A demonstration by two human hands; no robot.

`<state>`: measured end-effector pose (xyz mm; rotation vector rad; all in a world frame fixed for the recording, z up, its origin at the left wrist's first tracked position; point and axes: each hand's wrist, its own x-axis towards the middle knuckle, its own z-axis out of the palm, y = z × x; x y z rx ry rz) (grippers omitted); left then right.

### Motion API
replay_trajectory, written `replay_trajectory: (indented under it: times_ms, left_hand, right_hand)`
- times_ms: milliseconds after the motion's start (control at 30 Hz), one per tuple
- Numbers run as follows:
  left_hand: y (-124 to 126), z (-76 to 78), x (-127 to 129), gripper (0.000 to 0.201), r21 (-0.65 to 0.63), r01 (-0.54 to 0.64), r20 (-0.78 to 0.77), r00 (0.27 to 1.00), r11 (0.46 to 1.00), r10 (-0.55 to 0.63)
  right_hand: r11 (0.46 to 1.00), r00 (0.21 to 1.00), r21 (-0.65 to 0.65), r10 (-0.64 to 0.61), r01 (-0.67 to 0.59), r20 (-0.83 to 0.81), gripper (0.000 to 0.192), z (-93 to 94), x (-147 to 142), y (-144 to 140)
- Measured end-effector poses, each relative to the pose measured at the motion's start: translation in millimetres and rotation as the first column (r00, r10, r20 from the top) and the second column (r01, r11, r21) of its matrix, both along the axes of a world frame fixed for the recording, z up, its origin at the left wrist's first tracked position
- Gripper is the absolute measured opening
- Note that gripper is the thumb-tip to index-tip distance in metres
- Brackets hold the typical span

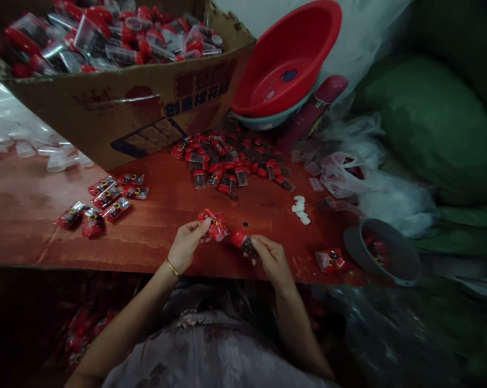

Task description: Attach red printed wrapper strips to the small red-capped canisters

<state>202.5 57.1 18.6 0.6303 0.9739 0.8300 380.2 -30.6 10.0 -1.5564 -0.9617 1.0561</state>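
My left hand (185, 245), with a thin gold bangle at the wrist, pinches a small red printed packet (214, 224) just above the red-brown table (20, 215). My right hand (271, 257) grips a small clear vial with a red cap (243, 242), tilted toward the packet. The two items are a few centimetres apart near the table's front edge. A pile of red-capped vials (231, 159) lies beyond my hands.
Several filled red packets (101, 202) lie at the left. A cardboard box of vials (117, 70) stands behind them. Stacked red basins (287, 59), white discs (300, 209), a grey bowl (383, 258), another packet (330, 259) and green sacks (433, 124) fill the right.
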Motion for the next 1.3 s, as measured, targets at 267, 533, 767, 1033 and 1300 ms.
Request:
replay_trajectory:
  times_ms: [267,533,767,1033,1300]
  left_hand:
    - [-3.1,3.7,2.1,0.038,0.053,0.033,0.012,0.999,0.998,-0.033]
    - [-3.9,-0.3,-1.5,0.032,0.217,0.074,-0.087,0.995,0.973,-0.057]
    - [-9.6,-0.1,4.4,0.025,0.365,0.133,-0.241,0.970,0.921,-0.044]
    - [-16.0,-2.9,7.5,0.030,0.348,0.136,-0.159,0.984,0.928,-0.084]
    - [-14.0,-2.2,11.5,0.034,0.215,-0.027,-0.028,0.999,0.976,0.034]
  right_hand:
    - [0.998,0.985,0.021,0.054,-0.058,0.164,0.039,3.2,-13.8,-1.6]
    - [0.987,0.514,0.014,-0.096,0.160,0.853,0.036,-27.8,18.0,16.0]
    - [0.954,0.864,0.296,-0.188,0.048,0.466,0.023,3.2,-17.1,12.2]
    - [0.940,0.926,0.320,-0.221,0.119,0.307,0.013,0.9,-45.1,18.8]
    - [0.910,0.879,0.412,-0.229,0.040,0.419,0.015,-6.1,-47.2,12.8]
